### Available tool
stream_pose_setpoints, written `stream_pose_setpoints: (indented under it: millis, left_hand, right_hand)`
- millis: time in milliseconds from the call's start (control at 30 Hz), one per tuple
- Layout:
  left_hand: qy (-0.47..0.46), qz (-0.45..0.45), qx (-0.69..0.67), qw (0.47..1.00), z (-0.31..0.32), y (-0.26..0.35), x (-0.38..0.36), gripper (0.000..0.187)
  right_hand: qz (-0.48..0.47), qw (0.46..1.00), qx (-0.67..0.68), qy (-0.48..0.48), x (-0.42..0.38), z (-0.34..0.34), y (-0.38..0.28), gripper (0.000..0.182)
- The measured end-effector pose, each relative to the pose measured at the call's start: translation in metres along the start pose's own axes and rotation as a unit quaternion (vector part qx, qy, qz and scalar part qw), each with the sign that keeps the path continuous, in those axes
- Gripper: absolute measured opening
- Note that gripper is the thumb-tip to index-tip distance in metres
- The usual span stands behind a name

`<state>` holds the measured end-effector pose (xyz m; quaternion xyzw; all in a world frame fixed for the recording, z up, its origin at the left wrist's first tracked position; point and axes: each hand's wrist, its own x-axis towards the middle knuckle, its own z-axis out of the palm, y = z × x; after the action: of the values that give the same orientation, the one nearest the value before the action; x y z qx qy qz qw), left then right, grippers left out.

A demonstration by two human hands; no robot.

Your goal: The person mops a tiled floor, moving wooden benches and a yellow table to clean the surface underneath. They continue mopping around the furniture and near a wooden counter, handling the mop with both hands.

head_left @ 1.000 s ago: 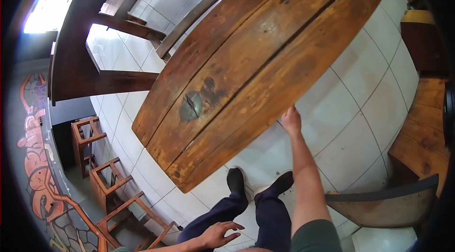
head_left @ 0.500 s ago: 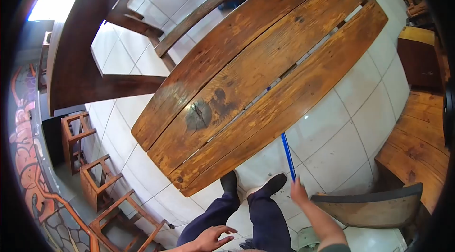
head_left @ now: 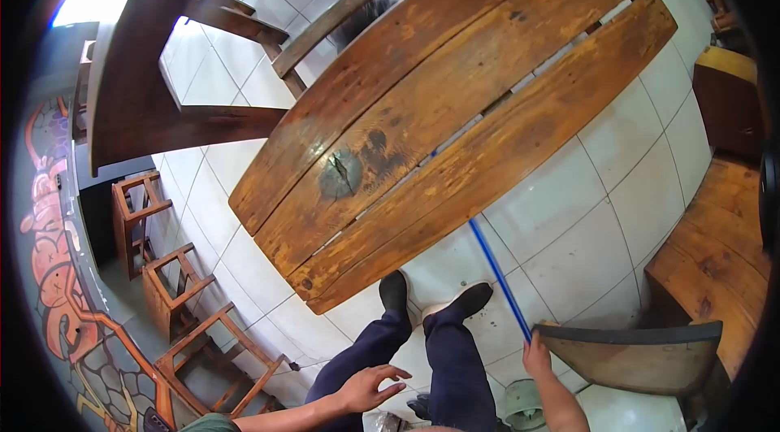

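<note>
Wooden table [head_left: 463, 74] over white tiles [head_left: 573, 245]; right grip [head_left: 537, 357] holds blue pole [head_left: 500, 279].

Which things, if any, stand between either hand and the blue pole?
Nothing visible stands between the right hand and the blue pole: the hand grips it. The person's right leg is between the left hand and the pole. The tabletop hides most of the pole's far part.

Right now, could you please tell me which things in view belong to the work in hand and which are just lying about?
In use:
long blue pole, held in the right hand
brown slatted wooden table, which the pole runs beneath

Apparently just lying about:
three open-framed wooden stools
round pale green container, held by neither hand
</note>
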<state>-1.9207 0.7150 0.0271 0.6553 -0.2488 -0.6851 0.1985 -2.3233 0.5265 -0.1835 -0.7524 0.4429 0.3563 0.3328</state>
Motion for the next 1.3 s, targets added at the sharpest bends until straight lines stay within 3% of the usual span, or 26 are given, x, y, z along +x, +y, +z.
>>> stream_pose_setpoints:
  millis: [33,100,167,233,300,333,400,433,533,567,633,700,800,833,900,933,1033,1100,1167,1267,1300]
  left_hand:
    - [-0.016,-0.024,0.002,1.000,0.001,-0.002,-0.003,0.029]
    - [0.001,-0.012,0.004,1.000,0.008,-0.005,-0.007,0.030]
    - [-0.001,-0.035,-0.020,0.999,0.010,-0.005,-0.008,0.030]
    - [0.000,-0.030,-0.028,0.999,0.012,0.002,-0.002,0.031]
    - [0.019,-0.017,-0.025,0.999,0.015,0.000,0.006,0.030]
    - [0.017,-0.029,-0.024,0.999,0.015,0.001,0.009,0.030]
    - [0.021,-0.041,-0.008,0.999,0.011,0.006,0.011,0.030]
    - [0.017,-0.048,-0.009,0.999,0.011,0.006,0.003,0.030]
    - [0.004,-0.049,-0.031,0.998,0.014,-0.003,-0.002,0.029]
    - [0.004,-0.040,-0.034,0.999,0.011,-0.002,-0.005,0.029]
    - [-0.014,-0.063,-0.051,0.997,0.010,0.002,-0.017,0.029]
    - [-0.001,-0.048,-0.060,0.997,0.010,-0.004,-0.023,0.030]
    - [-0.010,-0.096,-0.074,0.993,0.011,-0.010,-0.024,0.031]
    - [-0.010,-0.093,-0.072,0.993,0.010,-0.011,-0.021,0.031]
    - [-0.005,-0.070,-0.033,0.997,0.012,-0.009,-0.013,0.031]
    - [-0.004,-0.071,-0.034,0.997,0.015,-0.008,-0.009,0.031]
    - [0.017,-0.038,-0.037,0.998,0.016,0.002,-0.002,0.033]
    - [-0.011,-0.028,-0.045,0.999,0.021,0.001,-0.002,0.033]
    - [-0.020,0.000,0.001,1.000,0.018,0.015,-0.009,0.035]
    - [-0.039,0.045,0.027,0.998,0.014,0.043,-0.019,0.033]
    - [-0.038,0.063,0.027,0.997,0.013,0.052,-0.022,0.032]
  right_hand:
    - [0.049,0.996,0.006,-0.071,-0.019,-0.011,-0.002,0.056]
    - [0.007,0.999,0.015,-0.034,0.008,0.002,-0.032,0.056]
    - [-0.030,0.999,0.023,-0.012,0.082,-0.008,-0.105,0.055]
    - [-0.105,0.986,0.071,0.104,0.175,-0.022,-0.199,0.047]
    - [-0.091,0.988,0.083,0.090,0.243,-0.050,-0.252,0.038]
    - [-0.161,0.972,0.074,0.151,0.284,-0.045,-0.246,0.037]
    - [-0.204,0.953,0.111,0.196,0.290,-0.058,-0.243,0.037]
    - [-0.174,0.956,0.151,0.179,0.258,-0.086,-0.244,0.037]
    - [-0.047,0.987,0.096,0.120,0.164,-0.019,-0.147,0.045]
    - [0.018,0.994,0.100,0.028,0.115,-0.011,-0.116,0.050]
    - [0.064,0.997,0.033,0.011,0.026,0.040,-0.046,0.059]
    - [0.125,0.990,0.050,-0.052,-0.024,0.038,-0.041,0.063]
    - [0.051,0.996,0.065,0.017,0.040,0.036,-0.083,0.058]
    - [0.033,0.993,0.112,0.001,0.081,-0.002,-0.125,0.055]
    - [0.004,0.985,0.144,0.090,0.182,-0.030,-0.187,0.045]
    - [-0.031,0.986,0.146,0.076,0.224,-0.072,-0.223,0.045]
    - [-0.158,0.951,0.133,0.230,0.330,-0.108,-0.248,0.034]
    - [-0.203,0.916,0.180,0.295,0.323,-0.135,-0.257,0.035]
    - [-0.044,0.971,0.104,0.209,0.271,-0.172,-0.235,0.039]
    - [-0.012,0.977,0.100,0.187,0.165,-0.100,-0.141,0.043]
    - [0.052,0.988,0.101,0.102,0.108,-0.081,-0.118,0.045]
